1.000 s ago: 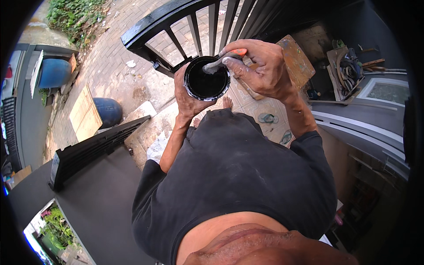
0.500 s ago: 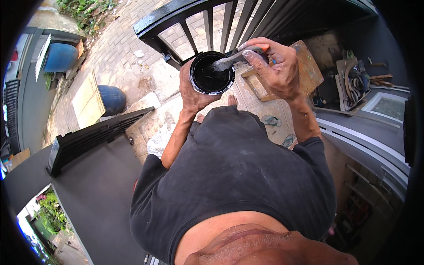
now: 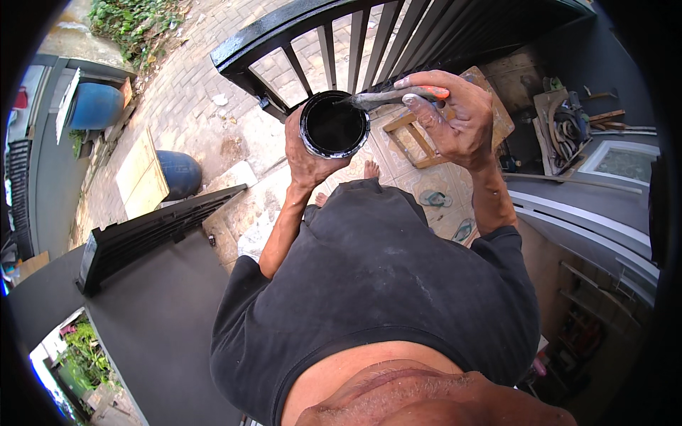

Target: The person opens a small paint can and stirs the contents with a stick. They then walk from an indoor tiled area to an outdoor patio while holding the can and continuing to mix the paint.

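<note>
Gripping a round tin of black paint (image 3: 334,124) in the left hand (image 3: 307,153), held chest-high before the black metal gate (image 3: 369,28); right hand (image 3: 455,121) pinching an orange-handled paintbrush (image 3: 398,95), bristles resting on the rim, seemingly for loading.

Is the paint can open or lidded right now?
Open: the can in the left hand has no lid, its black inside shows, and the brush tip rests at its rim.
</note>
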Action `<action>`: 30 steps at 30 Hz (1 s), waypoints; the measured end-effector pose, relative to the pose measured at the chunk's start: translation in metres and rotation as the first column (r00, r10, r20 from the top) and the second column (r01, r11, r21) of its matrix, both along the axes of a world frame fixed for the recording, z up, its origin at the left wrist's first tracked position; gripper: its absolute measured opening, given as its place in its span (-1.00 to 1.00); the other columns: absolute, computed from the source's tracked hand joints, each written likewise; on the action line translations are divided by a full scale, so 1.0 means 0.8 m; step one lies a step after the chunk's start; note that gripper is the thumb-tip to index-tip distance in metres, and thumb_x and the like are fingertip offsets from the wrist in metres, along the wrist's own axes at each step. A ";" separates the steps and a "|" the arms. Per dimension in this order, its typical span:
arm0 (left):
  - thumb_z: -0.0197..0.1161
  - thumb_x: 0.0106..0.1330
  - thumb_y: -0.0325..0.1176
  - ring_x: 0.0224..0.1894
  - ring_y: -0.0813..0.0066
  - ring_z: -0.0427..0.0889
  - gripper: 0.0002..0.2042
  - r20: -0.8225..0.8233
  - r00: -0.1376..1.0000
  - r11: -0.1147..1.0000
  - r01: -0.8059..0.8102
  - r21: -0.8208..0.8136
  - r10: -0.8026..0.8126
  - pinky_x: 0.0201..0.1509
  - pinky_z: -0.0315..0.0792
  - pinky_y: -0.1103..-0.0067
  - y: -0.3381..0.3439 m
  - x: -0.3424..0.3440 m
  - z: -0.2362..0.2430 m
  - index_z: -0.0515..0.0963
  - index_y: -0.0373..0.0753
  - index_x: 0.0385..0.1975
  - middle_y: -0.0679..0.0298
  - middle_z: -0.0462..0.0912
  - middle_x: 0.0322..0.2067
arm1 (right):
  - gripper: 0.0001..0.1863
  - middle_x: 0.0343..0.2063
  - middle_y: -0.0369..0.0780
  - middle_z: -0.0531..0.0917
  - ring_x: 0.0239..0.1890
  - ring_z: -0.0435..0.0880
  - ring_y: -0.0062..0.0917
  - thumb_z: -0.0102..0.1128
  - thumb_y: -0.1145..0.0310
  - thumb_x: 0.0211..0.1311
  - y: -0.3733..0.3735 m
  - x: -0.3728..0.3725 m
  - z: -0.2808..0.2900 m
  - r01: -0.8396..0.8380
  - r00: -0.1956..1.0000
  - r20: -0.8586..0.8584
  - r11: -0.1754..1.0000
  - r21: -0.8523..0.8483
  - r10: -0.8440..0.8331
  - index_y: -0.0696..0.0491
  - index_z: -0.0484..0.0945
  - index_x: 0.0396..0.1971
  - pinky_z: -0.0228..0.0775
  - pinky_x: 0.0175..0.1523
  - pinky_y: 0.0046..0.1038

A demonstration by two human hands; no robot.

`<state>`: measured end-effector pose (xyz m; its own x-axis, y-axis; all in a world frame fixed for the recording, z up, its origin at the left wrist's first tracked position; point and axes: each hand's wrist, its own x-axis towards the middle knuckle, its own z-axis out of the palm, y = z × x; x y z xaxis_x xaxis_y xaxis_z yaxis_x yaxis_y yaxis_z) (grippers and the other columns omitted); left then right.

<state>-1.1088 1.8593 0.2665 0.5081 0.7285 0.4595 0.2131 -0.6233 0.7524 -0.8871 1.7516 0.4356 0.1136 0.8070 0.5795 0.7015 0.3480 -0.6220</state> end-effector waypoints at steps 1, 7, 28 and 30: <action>0.72 -0.35 -0.26 0.10 0.18 0.59 0.01 0.004 1.000 1.000 -0.004 0.000 0.004 0.24 0.43 0.35 0.000 0.000 0.001 0.29 -0.32 0.22 0.09 0.58 0.04 | -0.81 -0.36 -0.13 0.75 -0.34 0.76 -0.41 0.38 0.41 0.19 -0.001 -0.007 0.001 -0.007 0.999 -0.035 0.999 -0.052 0.005 0.19 0.69 -0.25 0.57 -0.20 -0.45; 0.74 -0.36 -0.26 0.07 0.20 0.61 0.01 0.031 1.000 1.000 0.003 -0.020 -0.003 0.19 0.48 0.38 0.001 0.002 0.001 0.29 -0.32 0.22 0.09 0.58 0.04 | -0.81 -0.49 -0.20 0.72 -0.49 0.64 -0.64 0.36 0.38 0.25 0.002 -0.031 -0.020 -0.130 0.953 -0.295 0.976 -0.174 0.074 0.18 0.68 -0.23 0.44 -0.37 -0.56; 0.67 -0.37 -0.26 0.13 0.00 0.55 -0.05 0.219 0.972 0.995 -0.092 0.038 0.082 0.26 0.47 0.26 0.000 -0.018 0.008 0.39 -0.28 0.21 0.03 0.56 0.06 | -0.84 -0.35 -0.10 0.74 -0.34 0.71 -0.41 0.30 0.56 0.17 0.014 -0.023 0.009 -0.079 0.994 -0.071 0.997 -0.024 0.077 0.23 0.67 -0.24 0.49 -0.17 -0.49; 0.70 -0.31 -0.28 0.13 0.04 0.57 -0.04 0.216 0.969 0.990 -0.131 0.055 0.116 0.22 0.48 0.28 -0.009 -0.026 0.021 0.36 -0.28 0.24 0.04 0.56 0.08 | -0.84 -0.34 -0.11 0.75 -0.31 0.74 -0.41 0.30 0.51 0.20 0.018 -0.036 0.004 -0.145 0.984 -0.127 0.980 -0.136 0.128 0.23 0.67 -0.23 0.50 -0.15 -0.49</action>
<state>-1.1293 1.8521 0.2832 0.3019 0.7424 0.5980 0.1316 -0.6537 0.7452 -0.9161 1.7663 0.4389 0.0572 0.8937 0.4450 0.5728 0.3357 -0.7478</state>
